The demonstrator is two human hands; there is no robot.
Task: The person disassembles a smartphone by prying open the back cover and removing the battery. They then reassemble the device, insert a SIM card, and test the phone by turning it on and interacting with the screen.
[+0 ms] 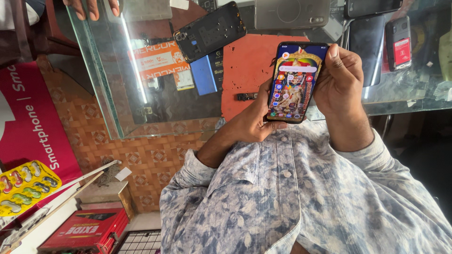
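I hold a smartphone [296, 82] with a lit, colourful home screen upright in both hands, above the edge of a glass counter [106, 101]. My left hand [254, 120] cups its lower left side from behind, fingers wrapped under the bottom edge. My right hand [341, 80] grips the right side, thumb lying along the top right corner. My patterned blue-grey shirt fills the bottom of the view.
On the counter lie an opened black phone without its back [209, 30], a grey phone back cover [292, 13], dark phones [367, 47], and an orange-red mat [245, 70]. Another person's hand [92, 7] rests at the far left edge. A red box [87, 230] sits below.
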